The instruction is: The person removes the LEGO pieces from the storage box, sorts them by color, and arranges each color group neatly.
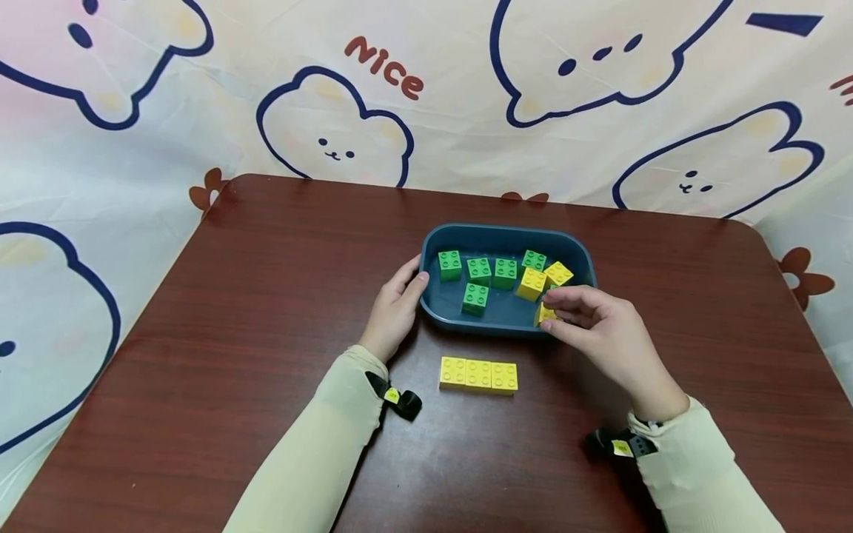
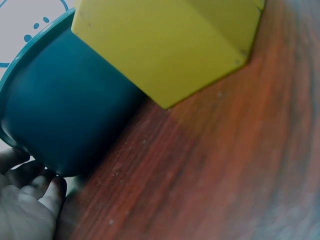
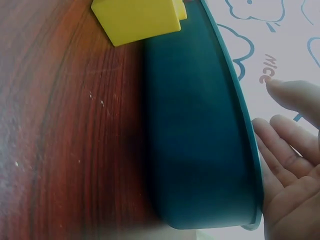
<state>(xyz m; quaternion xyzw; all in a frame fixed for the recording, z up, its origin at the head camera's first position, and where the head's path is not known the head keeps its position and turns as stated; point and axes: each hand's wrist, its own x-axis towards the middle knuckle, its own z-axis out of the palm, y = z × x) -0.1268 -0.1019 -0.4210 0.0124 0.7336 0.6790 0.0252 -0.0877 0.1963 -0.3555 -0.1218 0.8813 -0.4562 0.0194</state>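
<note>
Head: L hand (image 1: 392, 314) grips tray (image 1: 493, 238); R hand (image 1: 609, 337) at yellow brick (image 1: 544, 314), ctr-right: prob. best pinch opp. sides. L wrist: L fingers (image 2: 54, 197) at tray end, lower left; brace it. R wrist: thumb (image 3: 300, 95) & R fingers (image 3: 282, 152) apart, nothing seen btwn.

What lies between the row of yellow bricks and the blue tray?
Just bare brown tabletop: the head view shows a narrow strip between the yellow row and the tray.

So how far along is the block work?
Looks done: three yellow blocks in a row on the table. In hand: the left hand holds the tray; the right hand is at another yellow block, no grip visible. Probably left: that block and two more yellow ones; green blocks may stay.
</note>
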